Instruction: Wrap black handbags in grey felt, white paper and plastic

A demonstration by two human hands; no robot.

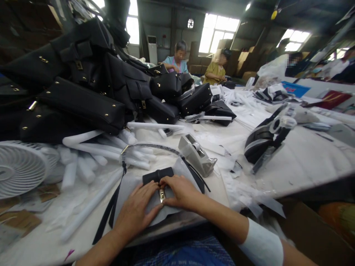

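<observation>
Clasp (162, 195): small, gold-coloured metal; it lies between your two hands, with its longer side running away from your body; the right hand (179, 190) is the nearer one, and the clasp sits to the left of its palm, in the gap between thumb and forefinger.
Right hand: bent, with thumb and forefinger curved around the clasp from near side and far side; whether they truly pinch it, I cannot tell from this view.
Left hand (140, 207): open and low, fingers spread and leaning forward; the fingertips reach the near edge of the black padded band, and the thumb points at the near end of the clasp; nothing is seen gripped in it.
Black padded band (158, 175): just beyond the fingertips; its long axis goes crosswise, left to right, so it stands nearly square to the clasp.
Pale wrapping sheet (126, 192): spread under both hands, with dark edges of a bag showing beside it; one black strap (104, 220) hangs down at its left side.
Tape dispenser (195, 155): grey, beyond the right hand and a little to its right.
Black handbags (85, 103): heaped at far left, well apart from your hands.
</observation>
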